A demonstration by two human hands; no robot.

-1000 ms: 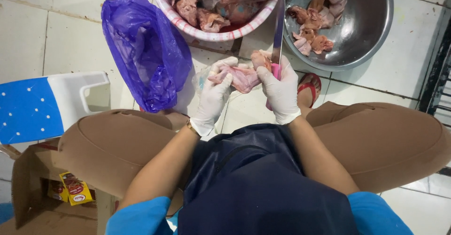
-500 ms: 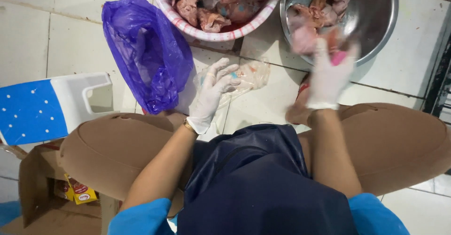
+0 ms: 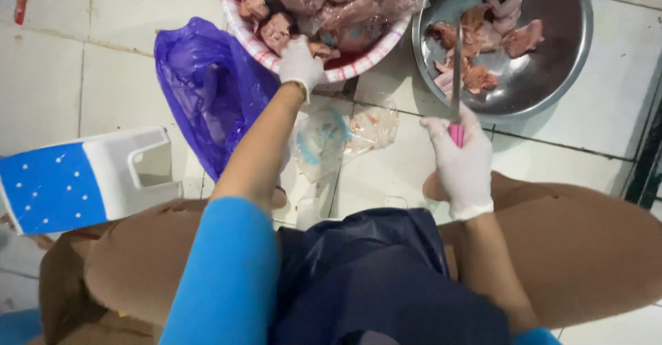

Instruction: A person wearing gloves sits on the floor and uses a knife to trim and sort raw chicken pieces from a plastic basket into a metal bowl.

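My left hand (image 3: 300,62), in a white glove, reaches forward into the red-and-white rimmed bowl (image 3: 252,42) and rests on the raw meat pieces (image 3: 324,0) piled in it. Whether its fingers grip a piece I cannot tell. My right hand (image 3: 460,159), also gloved, is closed around the pink handle of a knife (image 3: 456,69) whose blade points away over the steel bowl (image 3: 552,76). That steel bowl holds several cut meat pieces (image 3: 483,42). A clear, smeared plastic sheet (image 3: 345,135) lies on the tiled floor between my knees.
A crumpled purple plastic bag (image 3: 207,90) lies left of the rimmed bowl. A blue-and-white plastic stool (image 3: 83,183) lies tipped at the left. A brown cardboard box (image 3: 58,283) sits by my left knee. A dark frame (image 3: 648,166) runs along the right edge.
My left hand left the plastic sheet and stretched forward into the rimmed bowl. My right hand came back from over the steel bowl, and the meat it carried is gone from it.
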